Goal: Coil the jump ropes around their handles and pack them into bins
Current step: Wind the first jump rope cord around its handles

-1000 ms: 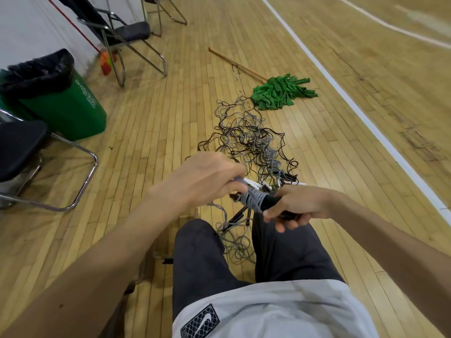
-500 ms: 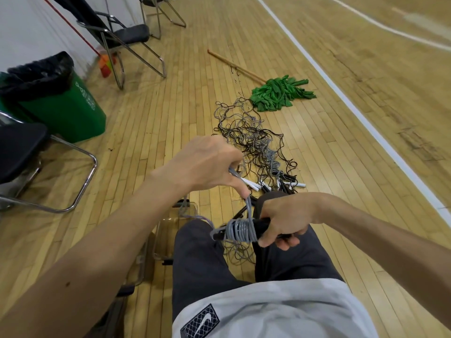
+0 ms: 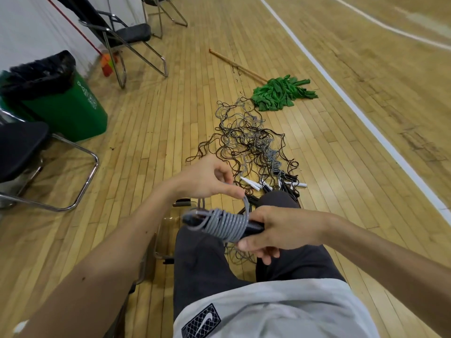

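Item: grey jump rope (image 3: 224, 224), mostly coiled, being held in both hands.

- The right hand (image 3: 288, 230) is gripping the black handles (image 3: 253, 227), fingers curled round them.
- The left hand (image 3: 207, 182) is pinching the free rope end (image 3: 247, 203) between thumb and forefinger.
- Advice: be laying each turn snug against the last under tension, then tucking the end.
- Ahead, the remaining ropes (image 3: 253, 145) are lying tangled on the floor (image 3: 151, 118).
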### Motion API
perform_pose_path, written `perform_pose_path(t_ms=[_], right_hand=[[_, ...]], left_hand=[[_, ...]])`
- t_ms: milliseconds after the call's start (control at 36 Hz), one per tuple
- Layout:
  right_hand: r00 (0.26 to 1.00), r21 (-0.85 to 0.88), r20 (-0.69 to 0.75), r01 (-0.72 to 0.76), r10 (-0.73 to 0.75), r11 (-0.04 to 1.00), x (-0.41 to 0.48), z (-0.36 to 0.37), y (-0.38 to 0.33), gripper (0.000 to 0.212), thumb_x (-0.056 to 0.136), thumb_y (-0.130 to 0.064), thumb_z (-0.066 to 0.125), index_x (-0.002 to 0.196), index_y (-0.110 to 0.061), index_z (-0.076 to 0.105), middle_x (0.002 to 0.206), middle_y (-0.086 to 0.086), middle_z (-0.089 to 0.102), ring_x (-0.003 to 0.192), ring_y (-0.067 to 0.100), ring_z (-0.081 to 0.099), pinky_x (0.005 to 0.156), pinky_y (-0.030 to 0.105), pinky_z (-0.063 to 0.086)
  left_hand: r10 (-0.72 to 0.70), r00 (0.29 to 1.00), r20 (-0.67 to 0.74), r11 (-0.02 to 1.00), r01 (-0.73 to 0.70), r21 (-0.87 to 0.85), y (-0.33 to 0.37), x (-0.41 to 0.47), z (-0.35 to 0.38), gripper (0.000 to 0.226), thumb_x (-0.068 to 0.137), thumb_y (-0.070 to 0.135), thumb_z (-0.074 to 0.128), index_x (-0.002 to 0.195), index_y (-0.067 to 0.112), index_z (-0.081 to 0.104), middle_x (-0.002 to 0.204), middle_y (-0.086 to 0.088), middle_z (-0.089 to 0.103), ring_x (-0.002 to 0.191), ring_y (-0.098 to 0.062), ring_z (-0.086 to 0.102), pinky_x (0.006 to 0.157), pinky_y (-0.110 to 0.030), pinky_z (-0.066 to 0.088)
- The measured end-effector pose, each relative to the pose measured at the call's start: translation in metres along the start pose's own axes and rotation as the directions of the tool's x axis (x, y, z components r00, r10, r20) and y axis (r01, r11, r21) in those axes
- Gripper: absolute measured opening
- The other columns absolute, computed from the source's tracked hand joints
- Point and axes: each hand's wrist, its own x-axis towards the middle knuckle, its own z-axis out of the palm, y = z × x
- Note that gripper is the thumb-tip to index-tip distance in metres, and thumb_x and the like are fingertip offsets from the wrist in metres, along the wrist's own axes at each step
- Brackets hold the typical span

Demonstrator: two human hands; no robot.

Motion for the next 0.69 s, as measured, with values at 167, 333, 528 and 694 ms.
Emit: perform_pose_path(t_ms=[167,333,528,694], right_hand=[[0.984,0.241,-0.166,0.096,-0.057,0.966,-0.002,-0.002,0.002,0.029,0.099,-0.018,0.062,0.106,0.009,0.055,0.069,0.002,0.054,0.058,0.015,0.046,0.054,0.022,0.04],[0.975,0.383,-0.223,0.102,-0.015,0.918,0.001,-0.006,0.008,0.011,0.094,0.007,0.058,0.102,0.001,0.062,0.068,-0.002,0.049,0.055,0.01,0.043,0.052,0.02,0.035],[0.94,0.452,-0.342,0.157,0.008,0.878,-0.002,-0.025,0.013,0.009,0.096,-0.001,0.061,0.104,0.001,0.058,0.073,0.005,0.059,0.062,0.014,0.053,0.055,0.02,0.042],[0.886,0.392,-0.435,0.03,0.157,0.92,0.004,-0.034,0.031,0.012,0.094,-0.007,0.068,0.1,0.001,0.061,0.078,0.008,0.071,0.062,0.016,0.062,0.055,0.022,0.049]], left_hand=[[-0.165,0.986,0.027,0.979,0.168,-0.12,-0.023,-0.011,0.015,0.023,0.093,0.0,0.062,0.073,0.01,0.055,0.067,-0.001,0.053,0.056,-0.003,0.052,0.048,-0.012,0.045],[-0.283,0.959,-0.018,0.918,0.265,-0.295,-0.029,-0.013,0.036,0.022,0.091,0.016,0.068,0.076,0.011,0.053,0.069,-0.006,0.052,0.061,-0.011,0.044,0.055,-0.021,0.042],[-0.105,0.994,-0.02,0.949,0.094,-0.302,-0.025,-0.024,0.063,0.058,0.09,0.063,0.041,0.07,0.014,0.063,0.052,0.008,0.053,0.05,-0.011,0.048,0.055,-0.025,0.043],[-0.049,0.999,-0.02,0.947,0.04,-0.318,-0.027,-0.033,0.068,0.048,0.1,0.047,0.047,0.07,0.013,0.064,0.049,0.004,0.05,0.045,-0.011,0.045,0.057,-0.03,0.043]])
